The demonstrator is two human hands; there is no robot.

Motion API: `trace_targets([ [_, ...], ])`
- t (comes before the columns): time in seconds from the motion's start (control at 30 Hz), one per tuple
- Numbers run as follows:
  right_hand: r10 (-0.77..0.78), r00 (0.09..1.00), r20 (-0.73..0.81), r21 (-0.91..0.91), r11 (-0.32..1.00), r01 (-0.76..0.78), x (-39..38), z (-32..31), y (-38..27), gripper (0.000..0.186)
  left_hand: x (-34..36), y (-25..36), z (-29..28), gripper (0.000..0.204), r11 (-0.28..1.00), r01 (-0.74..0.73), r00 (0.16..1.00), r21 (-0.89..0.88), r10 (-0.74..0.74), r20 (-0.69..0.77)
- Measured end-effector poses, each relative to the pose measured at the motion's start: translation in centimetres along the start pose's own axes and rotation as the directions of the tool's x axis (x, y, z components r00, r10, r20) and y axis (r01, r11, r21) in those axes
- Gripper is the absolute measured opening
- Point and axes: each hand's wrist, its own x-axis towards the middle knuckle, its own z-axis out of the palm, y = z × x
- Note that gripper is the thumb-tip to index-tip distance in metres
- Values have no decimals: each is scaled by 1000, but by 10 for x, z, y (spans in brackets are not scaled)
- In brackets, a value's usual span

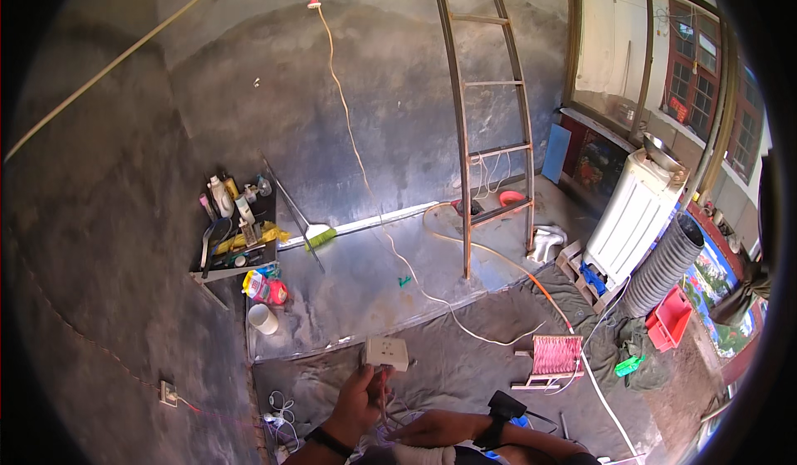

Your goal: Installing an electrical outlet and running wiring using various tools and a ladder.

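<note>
**Person holds a white socket plate up by its wires in a bare concrete room**

Seen from above, w/ both forearms coming in from the bottom edge. The left hand (pixel 359 398) is closed around a thin bundle of wires (pixel 383 394), thumb side up. At the top of the wires sits one white socket plate (pixel 387 353): square, flat, w/ small dark slots on its face, tilted a bit to the right. It hangs in the air just above the hand, in front of the wall base. The right hand (pixel 438 426) lies low and flat beside the left, fingers pointing left near the wires; can't tell if it grips anything. Each wrist wears a dark band, 2 in all.

Counted: 1 socket plate in hand, 1 more socket (pixel 168 394) set low in the wall at left, 1 ladder (pixel 490 116) leaning on the wall, 1 white cup (pixel 263 318), 1 small pink-topped stool (pixel 554 355), 1 red crate (pixel 669 319), 1 white washing machine (pixel 635 216) w/ a metal bowl on top.

The wall (pixel 374 91) is rough grey cement, w/ a pale cable (pixel 349 133) running down it. A dark shelf (pixel 241 232) holds bottles and tools. The floor is grey concrete, partly covered by a dusty cloth (pixel 465 357). Windows at right let in daylight.
</note>
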Motion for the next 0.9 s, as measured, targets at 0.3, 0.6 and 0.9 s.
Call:
trace_targets([
  [0.3, 252, 968, 4, -248, 938, -243, -6, -18, 1, 35, -10, 20, 39, 24, 968, -180, 976, 174, 154, 154],
  [0.6, 138, 852, -505, 679, 673, 294, 16, -61, -16, 58, -24, 11, 65, 30, 870, -333, 918, 363, 211, 336],
  [0.9, 260, 720, -643, 729, 497, 471, 20, -55, -6, 36, -29, 12, 53, 31, 776, -284, 959, 563, 243, 149],
])
